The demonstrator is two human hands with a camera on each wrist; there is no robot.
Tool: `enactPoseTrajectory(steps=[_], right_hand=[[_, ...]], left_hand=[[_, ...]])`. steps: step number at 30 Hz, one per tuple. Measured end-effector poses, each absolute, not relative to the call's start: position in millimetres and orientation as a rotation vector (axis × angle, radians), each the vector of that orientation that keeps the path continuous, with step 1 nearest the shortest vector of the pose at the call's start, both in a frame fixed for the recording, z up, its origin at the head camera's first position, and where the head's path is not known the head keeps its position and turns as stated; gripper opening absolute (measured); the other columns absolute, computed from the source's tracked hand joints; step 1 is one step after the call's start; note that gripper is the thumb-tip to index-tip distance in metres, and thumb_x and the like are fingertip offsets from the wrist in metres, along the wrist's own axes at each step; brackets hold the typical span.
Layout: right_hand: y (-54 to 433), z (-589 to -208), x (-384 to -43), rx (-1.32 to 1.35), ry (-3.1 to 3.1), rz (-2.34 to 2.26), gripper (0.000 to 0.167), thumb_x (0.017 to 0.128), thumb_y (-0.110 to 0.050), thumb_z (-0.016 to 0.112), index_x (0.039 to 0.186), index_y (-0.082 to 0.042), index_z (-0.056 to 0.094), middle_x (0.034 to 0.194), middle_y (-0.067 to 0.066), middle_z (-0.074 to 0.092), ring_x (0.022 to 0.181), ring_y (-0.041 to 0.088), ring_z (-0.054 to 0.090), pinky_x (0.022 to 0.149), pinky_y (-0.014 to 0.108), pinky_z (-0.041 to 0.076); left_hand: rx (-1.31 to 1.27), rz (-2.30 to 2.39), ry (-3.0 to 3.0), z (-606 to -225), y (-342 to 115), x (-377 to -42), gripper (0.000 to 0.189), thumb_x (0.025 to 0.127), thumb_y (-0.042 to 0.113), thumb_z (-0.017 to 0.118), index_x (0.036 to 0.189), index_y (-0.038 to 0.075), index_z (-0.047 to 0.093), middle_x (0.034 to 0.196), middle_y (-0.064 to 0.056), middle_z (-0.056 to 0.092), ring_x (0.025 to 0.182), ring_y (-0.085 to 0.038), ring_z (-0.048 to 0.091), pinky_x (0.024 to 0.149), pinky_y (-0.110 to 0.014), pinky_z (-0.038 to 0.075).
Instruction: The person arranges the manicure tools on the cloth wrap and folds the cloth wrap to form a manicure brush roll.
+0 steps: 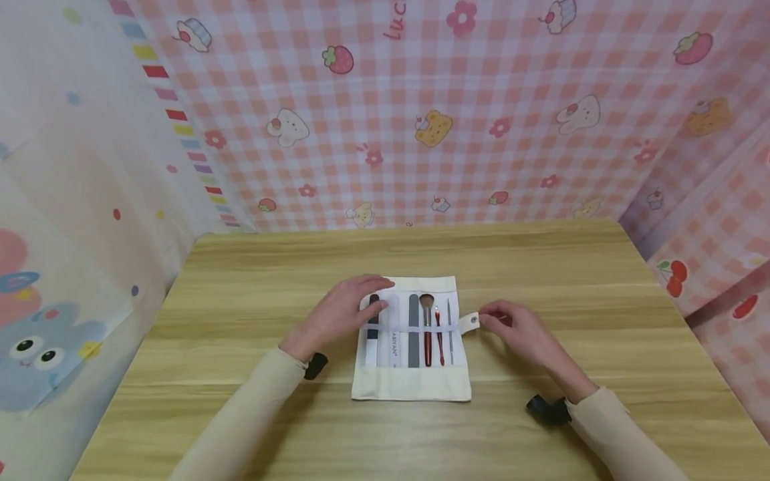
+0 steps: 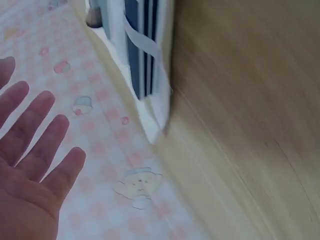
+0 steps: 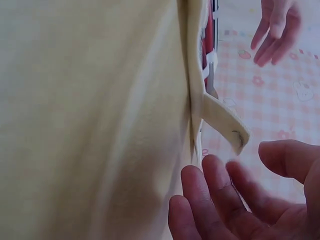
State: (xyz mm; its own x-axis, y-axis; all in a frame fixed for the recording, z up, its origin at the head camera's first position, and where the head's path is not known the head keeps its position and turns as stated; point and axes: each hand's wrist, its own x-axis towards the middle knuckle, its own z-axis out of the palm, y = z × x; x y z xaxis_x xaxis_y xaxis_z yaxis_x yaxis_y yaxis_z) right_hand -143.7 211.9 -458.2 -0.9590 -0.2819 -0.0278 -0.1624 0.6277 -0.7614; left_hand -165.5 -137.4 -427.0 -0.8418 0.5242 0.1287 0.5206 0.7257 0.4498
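A cream fabric tool roll lies unfolded on the table. Behind its white elastic band sit a black-and-white file, a pale lettered strip, a grey nail file, a red-handled brush, a thin red tool and a slim metal tool. Over the roll's upper left is my left hand, its fingers extended and, in the left wrist view, spread apart from the roll. My right hand is beside the snap tab on the right edge. A gap shows between thumb and fingers there, and they do not grip the tab.
The wood-grain table extends around the roll on all sides. A pink checked cloth hangs behind it, with more patterned cloth at left and right. Black camera mounts sit at both wrists.
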Motion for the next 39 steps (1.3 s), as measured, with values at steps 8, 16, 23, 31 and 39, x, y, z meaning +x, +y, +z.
enactPoseTrajectory(steps=[8, 16, 23, 31, 39], right_hand=[[215.3, -461.7, -127.0, -0.348, 2.675, -1.24, 0.035, 0.105, -0.024, 0.064, 0.125, 0.004, 0.066, 0.112, 0.012, 0.073, 0.1, 0.025, 0.068, 0.081, 0.036, 0.056], [207.9, -463.2, -105.8, -0.33, 2.565, -1.246, 0.029, 0.103, -0.025, 0.065, 0.118, -0.002, 0.071, 0.099, 0.0, 0.073, 0.09, 0.014, 0.064, 0.074, 0.028, 0.054], [203.9, -463.5, -91.5, -0.373, 2.433, -1.28, 0.029, 0.1, -0.023, 0.068, 0.115, 0.002, 0.071, 0.091, 0.0, 0.072, 0.08, 0.015, 0.065, 0.067, 0.026, 0.055], [197.3, -469.9, -84.0, -0.341, 2.209, -1.377, 0.032, 0.097, -0.019, 0.072, 0.114, 0.008, 0.068, 0.085, 0.006, 0.074, 0.076, 0.021, 0.07, 0.067, 0.029, 0.059], [193.2, -471.4, -82.5, -0.342, 2.191, -1.395, 0.036, 0.091, -0.014, 0.076, 0.115, 0.009, 0.063, 0.081, 0.005, 0.073, 0.074, 0.021, 0.07, 0.065, 0.028, 0.058]], left_hand=[[0.811, 0.811, 2.88, -436.1, -147.3, -189.0, 0.042, 0.104, 0.023, 0.065, 0.142, 0.006, 0.062, 0.148, -0.015, 0.057, 0.138, -0.033, 0.052, 0.116, -0.05, 0.041], [0.715, 0.711, 2.867, -441.4, -152.1, -205.6, 0.049, 0.104, 0.025, 0.065, 0.146, 0.003, 0.056, 0.155, -0.021, 0.048, 0.143, -0.038, 0.045, 0.119, -0.051, 0.035], [0.634, 0.701, 2.837, -447.2, -151.9, -213.0, 0.05, 0.103, 0.024, 0.065, 0.146, 0.0, 0.055, 0.149, -0.02, 0.055, 0.138, -0.035, 0.051, 0.118, -0.048, 0.039], [0.594, 0.702, 2.829, -454.4, -151.2, -218.8, 0.046, 0.104, 0.019, 0.063, 0.143, -0.003, 0.057, 0.144, -0.02, 0.059, 0.136, -0.035, 0.054, 0.116, -0.047, 0.04], [0.603, 0.704, 2.84, -457.9, -151.0, -223.7, 0.015, 0.103, 0.011, 0.063, 0.106, -0.001, 0.07, 0.108, -0.015, 0.07, 0.1, -0.028, 0.065, 0.091, -0.042, 0.055]])
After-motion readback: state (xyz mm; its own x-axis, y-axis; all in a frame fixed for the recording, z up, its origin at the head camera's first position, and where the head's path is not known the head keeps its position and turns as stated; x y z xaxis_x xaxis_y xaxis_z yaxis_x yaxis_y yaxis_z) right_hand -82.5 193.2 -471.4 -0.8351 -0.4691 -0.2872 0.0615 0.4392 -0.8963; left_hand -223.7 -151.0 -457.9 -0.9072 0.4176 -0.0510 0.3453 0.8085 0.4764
